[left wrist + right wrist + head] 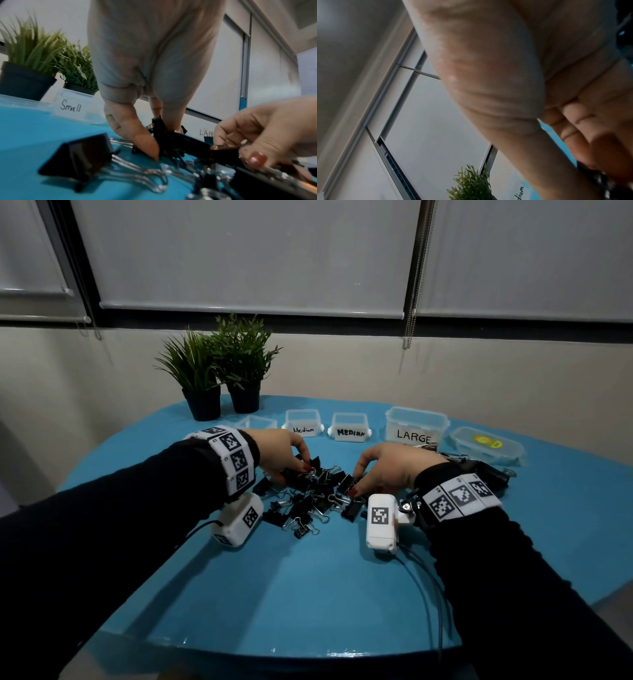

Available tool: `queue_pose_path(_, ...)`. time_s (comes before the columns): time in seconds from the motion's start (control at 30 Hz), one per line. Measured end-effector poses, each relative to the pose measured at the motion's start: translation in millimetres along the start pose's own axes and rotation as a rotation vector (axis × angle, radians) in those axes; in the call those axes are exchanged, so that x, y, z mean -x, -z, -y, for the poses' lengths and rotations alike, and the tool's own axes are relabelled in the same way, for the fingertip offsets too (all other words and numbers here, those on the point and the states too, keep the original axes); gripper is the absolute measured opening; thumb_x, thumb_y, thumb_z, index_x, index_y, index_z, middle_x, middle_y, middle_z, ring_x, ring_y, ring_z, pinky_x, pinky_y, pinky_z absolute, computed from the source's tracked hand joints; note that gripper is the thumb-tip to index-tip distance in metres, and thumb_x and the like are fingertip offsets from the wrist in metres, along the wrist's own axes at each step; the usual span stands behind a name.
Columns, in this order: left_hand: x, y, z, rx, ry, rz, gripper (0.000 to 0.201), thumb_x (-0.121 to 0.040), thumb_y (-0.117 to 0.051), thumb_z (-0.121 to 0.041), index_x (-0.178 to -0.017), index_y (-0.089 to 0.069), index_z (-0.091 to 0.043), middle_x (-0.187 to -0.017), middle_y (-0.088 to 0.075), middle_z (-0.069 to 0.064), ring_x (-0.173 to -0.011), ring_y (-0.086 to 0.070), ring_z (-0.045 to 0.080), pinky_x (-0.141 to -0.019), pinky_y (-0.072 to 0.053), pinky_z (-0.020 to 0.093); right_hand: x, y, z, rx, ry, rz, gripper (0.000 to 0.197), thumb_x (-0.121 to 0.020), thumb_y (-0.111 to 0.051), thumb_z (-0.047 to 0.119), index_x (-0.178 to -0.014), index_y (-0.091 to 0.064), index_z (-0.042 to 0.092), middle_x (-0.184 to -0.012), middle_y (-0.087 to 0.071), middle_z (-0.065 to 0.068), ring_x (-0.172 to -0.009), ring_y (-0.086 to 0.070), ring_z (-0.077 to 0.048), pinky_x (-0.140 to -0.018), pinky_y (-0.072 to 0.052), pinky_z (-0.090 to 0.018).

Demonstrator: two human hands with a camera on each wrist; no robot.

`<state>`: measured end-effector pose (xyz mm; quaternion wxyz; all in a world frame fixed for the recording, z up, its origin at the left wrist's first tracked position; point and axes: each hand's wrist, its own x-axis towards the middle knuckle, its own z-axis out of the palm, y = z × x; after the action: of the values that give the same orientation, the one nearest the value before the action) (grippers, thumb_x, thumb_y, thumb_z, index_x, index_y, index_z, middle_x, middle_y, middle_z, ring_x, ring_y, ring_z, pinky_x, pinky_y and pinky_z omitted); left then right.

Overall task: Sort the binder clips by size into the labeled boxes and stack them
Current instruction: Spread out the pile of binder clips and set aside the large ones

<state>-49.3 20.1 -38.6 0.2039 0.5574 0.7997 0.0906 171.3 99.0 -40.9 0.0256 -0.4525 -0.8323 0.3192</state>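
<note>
Several black binder clips (313, 498) lie in a loose pile at the middle of the blue table (308, 583). My left hand (298, 470) reaches into the pile's far left side and pinches a black clip (160, 126) between thumb and fingers. My right hand (354, 484) is at the pile's right side, its thumb and forefinger pinching another clip (223, 151). Behind the pile stand the clear boxes: Small (71, 108), two marked Medium (303, 424) (349, 428), and LARGE (416, 426). The right wrist view shows only my blurred palm and fingers (583, 129).
Two potted plants (219, 371) stand at the back left. A shut clear box with a coloured sticker (486, 445) sits at the far right. More clips (448, 455) lie behind my right wrist. One big clip (82, 155) lies just in front of my left wrist.
</note>
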Motion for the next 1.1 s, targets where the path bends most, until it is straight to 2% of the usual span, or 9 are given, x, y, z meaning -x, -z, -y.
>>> queue_pose_path(0.07, 1.9, -3.5, -8.9, 0.03, -0.012, -0.003, 0.014, -0.09, -0.074, -0.038, -0.101, -0.066, -0.035, -0.103, -0.063, -0.008, -0.072, -0.071, 0.01, -0.06, -0.057, 0.021, -3.2, -0.7, -1.6, -0.043, -0.003, -0.011, 0.034, -0.072, -0.09, 0.023, -0.1, -0.072, 0.014, -0.065, -0.07, 0.005, -0.053, -0.059, -0.011, -0.053, -0.048, -0.02)
queue_pose_path(0.33, 13.4, 3.5, -19.1, 0.071, -0.068, 0.092, 0.063, -0.089, -0.064, -0.059, -0.145, -0.047, -0.037, -0.14, -0.053, 0.0, -0.117, -0.061, 0.022, -0.095, -0.057, 0.04, -12.5, -3.1, -5.3, -0.191, -0.025, 0.014, 0.031, -0.073, -0.089, 0.018, -0.096, -0.071, 0.01, -0.072, -0.072, -0.001, -0.064, -0.064, -0.017, -0.064, -0.055, -0.031)
queue_pose_path(0.43, 27.9, 20.5, -10.5, -0.093, 0.018, 0.151, 0.098, -0.066, -0.07, -0.074, -0.151, -0.038, -0.035, -0.152, -0.044, 0.001, -0.123, -0.058, 0.025, -0.103, -0.052, 0.04, -13.6, -4.8, -3.9, -0.252, -0.001, 0.019, 0.033, -0.072, -0.09, 0.018, -0.097, -0.07, 0.008, -0.079, -0.071, -0.005, -0.063, -0.063, -0.017, -0.062, -0.054, -0.03)
queue_pose_path(0.57, 49.6, 40.0, 3.9, -0.413, 0.269, 0.347, 0.125, -0.056, -0.083, -0.064, -0.158, -0.016, -0.038, -0.16, -0.035, 0.008, -0.138, -0.046, 0.032, -0.11, -0.042, 0.05, -7.8, 0.0, -1.3, -0.206, 0.013, -0.06, 0.052, -0.06, -0.094, 0.038, -0.102, -0.069, 0.018, -0.09, -0.068, -0.007, -0.073, -0.058, -0.017, -0.063, -0.051, -0.029)
queue_pose_path(0.67, 64.8, 42.0, 8.6, -0.504, 0.358, 0.406, 0.12, -0.069, -0.087, -0.045, -0.159, -0.008, -0.033, -0.153, -0.045, 0.014, -0.116, -0.061, 0.027, -0.096, -0.049, 0.042, 7.3, 8.5, -0.5, -0.037, -0.058, 0.03, 0.069, -0.053, -0.095, 0.048, -0.11, -0.064, 0.027, -0.091, -0.069, -0.006, -0.069, -0.06, -0.018, -0.058, -0.048, -0.026)
queue_pose_path(0.8, 68.3, 25.0, 13.9, -0.36, 0.307, 0.347, 0.104, -0.068, -0.092, -0.034, -0.145, -0.023, -0.034, -0.088, -0.074, 0.004, -0.075, -0.069, 0.021, -0.09, -0.057, 0.04, 15.5, 12.3, 2.1, 0.063, -0.106, 0.152, 0.081, -0.047, -0.1, 0.031, -0.117, -0.06, 0.027, -0.099, -0.071, -0.005, -0.084, -0.069, -0.025, -0.081, -0.06, -0.041)
queue_pose_path(0.93, 57.3, 9.0, 11.8, -0.212, 0.234, 0.272, 0.081, -0.068, -0.093, -0.03, -0.131, -0.041, -0.028, -0.096, -0.078, 0.005, -0.084, -0.077, 0.021, -0.093, -0.057, 0.036, 8.6, 9.2, -0.9, 0.041, -0.094, 0.14, 0.096, -0.018, -0.096, 0.03, -0.109, -0.064, 0.027, -0.096, -0.077, -0.011, -0.092, -0.074, -0.034, -0.088, -0.058, -0.056)
queue_pose_path(1.0, 51.1, 2.9, 8.5, -0.101, 0.21, 0.264, 0.071, -0.067, -0.093, -0.024, -0.123, -0.05, -0.026, -0.097, -0.078, 0.004, -0.078, -0.077, 0.018, -0.092, -0.057, 0.034, 5.0, 8.2, -4.1, 0.003, -0.075, 0.116, 0.086, -0.024, -0.097, 0.029, -0.105, -0.068, 0.025, -0.094, -0.078, -0.01, -0.089, -0.075, -0.03, -0.09, -0.058, -0.054)
queue_pose_path(1.1, 42.1, -5.2, 1.2, -0.016, 0.139, 0.223, 0.067, -0.064, -0.094, -0.021, -0.119, -0.056, -0.021, -0.099, -0.077, 0.005, -0.078, -0.077, 0.02, -0.095, -0.057, 0.038, 4.7, 9.1, -4.5, -0.057, -0.051, 0.077, 0.055, -0.057, -0.096, 0.013, -0.104, -0.069, 0.019, -0.092, -0.078, -0.008, -0.082, -0.074, -0.024, -0.09, -0.06, -0.045)
